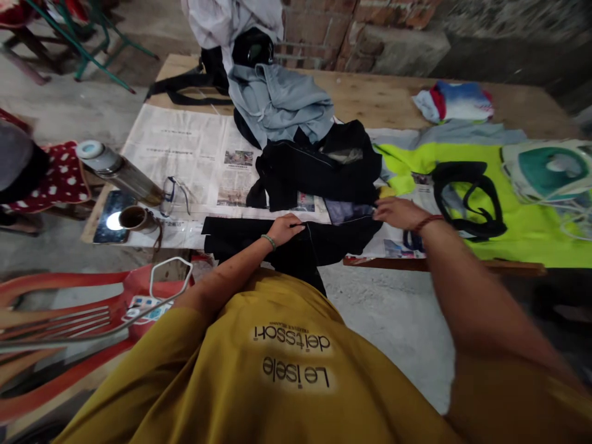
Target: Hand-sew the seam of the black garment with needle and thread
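Observation:
A black garment (333, 242) lies folded along the table's front edge, partly hanging over it. My left hand (285, 230), with a green bracelet at the wrist, is closed on its upper edge, fingers curled over the cloth. At the garment's right end, my right hand (398, 213) wears a red cord and pinches black fabric. Just behind is a bunched pile of black cloth (319, 169); I cannot tell whether it belongs to the same piece. Grey clothing (280, 102) is heaped beyond that pile.
On the left are a bottle (123, 172), glasses (174, 196), a brown cup (137, 219) and a phone (105, 213). An iron (552, 166) and a black strap (494, 216) rest over bright yellow-green fabric (522, 246) at right. Newspaper (185, 135) covers the wooden table. A red chair (69, 277) stands at lower left.

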### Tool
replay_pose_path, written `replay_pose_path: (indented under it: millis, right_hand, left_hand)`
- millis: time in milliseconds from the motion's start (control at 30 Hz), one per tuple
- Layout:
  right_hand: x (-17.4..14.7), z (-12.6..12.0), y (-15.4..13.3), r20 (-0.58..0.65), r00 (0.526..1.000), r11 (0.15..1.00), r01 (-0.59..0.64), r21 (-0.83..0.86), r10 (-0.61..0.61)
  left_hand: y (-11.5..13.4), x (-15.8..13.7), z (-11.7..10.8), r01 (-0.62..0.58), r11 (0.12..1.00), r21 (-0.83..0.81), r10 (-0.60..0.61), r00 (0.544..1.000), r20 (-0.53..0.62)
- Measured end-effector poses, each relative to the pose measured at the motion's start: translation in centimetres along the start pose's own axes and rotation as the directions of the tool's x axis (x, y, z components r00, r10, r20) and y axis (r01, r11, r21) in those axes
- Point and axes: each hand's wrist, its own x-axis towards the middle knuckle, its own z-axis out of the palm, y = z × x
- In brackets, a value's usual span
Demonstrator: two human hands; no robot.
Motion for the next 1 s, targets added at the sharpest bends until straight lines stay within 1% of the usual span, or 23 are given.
replay_pose_path:
  millis: [33,67,100,167,200,233,267,300,333,433,467,500,567,700,800,867,900,933,967,1000]
  right_hand:
    - [0.9,1.2,-2.4,0.073,0.997,0.997,0.008,0.074,-0.013]
    - [1.5,2.3,-4.7,0.137,0.989,0.980,0.021,0.199,-0.049]
    - [2.1,3.3,-6.9,0.188,0.979,0.934,0.004,0.356,-0.076]
    - [2.9,4.9,-10.5,0.257,0.962,0.767,-0.093,0.635,-0.096]
    - [3.2,5.5,-11.7,0.288,0.952,0.675,-0.147,0.723,-0.102]
    - [3.7,6.1,-12.6,0.314,0.944,0.595,-0.196,0.779,-0.099]
    - [4.1,6.7,-13.2,0.339,0.936,0.539,-0.240,0.807,-0.092]
    - [4.6,7.1,-13.5,0.371,0.925,0.513,-0.280,0.811,-0.081]
    - [5.1,7.5,-13.7,0.407,0.911,0.514,-0.317,0.797,-0.069]
    - [6.2,8.0,-13.6,0.504,0.863,0.583,-0.393,0.711,-0.034]
    - [6.3,7.9,-13.5,0.516,0.856,0.590,-0.404,0.699,-0.024]
    - [6.4,7.8,-13.3,0.516,0.856,0.580,-0.410,0.703,-0.020]
    - [6.4,7.4,-13.0,0.501,0.865,0.519,-0.416,0.747,-0.027]
    - [5.4,6.4,-11.9,0.465,0.880,0.374,-0.401,0.836,-0.096]
    - [4.6,6.0,-11.4,0.410,0.905,0.315,-0.359,0.879,-0.112]
    - [4.3,5.8,-11.5,0.344,0.937,0.292,-0.313,0.904,-0.058]
    - [4.3,5.7,-11.5,0.308,0.952,0.302,-0.293,0.907,0.001]
    - [4.3,5.4,-11.6,0.280,0.957,0.338,-0.287,0.897,0.070]
    - [4.4,5.0,-11.5,0.273,0.952,0.403,-0.306,0.863,0.140]
    - [4.5,4.5,-11.3,0.290,0.934,0.491,-0.356,0.795,0.208]
  left_hand:
    - [0.0,0.0,0.0,0.002,1.000,0.000,-0.002,1.000,-0.002]
    - [0.0,0.0,0.0,0.002,1.000,0.001,-0.002,1.000,0.001]
    - [0.0,0.0,0.0,0.000,1.000,0.001,0.000,1.000,0.007]
    - [0.1,0.0,-0.1,-0.004,1.000,0.000,0.004,1.000,0.021]
    - [0.1,0.0,-0.1,-0.007,1.000,-0.001,0.007,1.000,0.027]
    - [0.1,0.0,-0.2,-0.009,1.000,-0.001,0.009,0.999,0.033]
    - [0.1,0.0,-0.2,-0.011,1.000,-0.002,0.011,0.999,0.037]
    - [0.1,0.0,-0.2,-0.013,1.000,-0.001,0.013,0.999,0.042]
    - [0.1,0.0,-0.3,-0.016,1.000,0.000,0.016,0.999,0.049]
    - [0.1,0.0,-0.3,-0.023,1.000,0.011,0.023,0.998,0.064]
    - [0.1,0.0,-0.3,-0.025,1.000,0.014,0.024,0.998,0.066]
    - [0.0,0.0,-0.3,-0.027,1.000,0.015,0.026,0.998,0.065]
    - [-0.1,0.0,-0.3,-0.033,0.999,0.009,0.032,0.998,0.063]
    - [-0.2,0.0,-0.2,-0.042,0.999,-0.010,0.043,0.998,0.048]
    - [-0.2,0.0,-0.1,-0.040,0.999,-0.009,0.040,0.999,0.033]
    - [-0.1,0.0,-0.1,-0.032,0.999,0.003,0.032,0.999,0.030]
    - [-0.1,-0.1,-0.1,-0.029,1.000,0.010,0.028,0.999,0.030]
    - [0.0,-0.1,-0.1,-0.026,1.000,0.015,0.026,0.999,0.029]
    - [0.0,-0.1,-0.1,-0.025,1.000,0.019,0.025,0.999,0.030]
    - [0.0,-0.1,-0.1,-0.027,0.999,0.021,0.026,0.999,0.030]
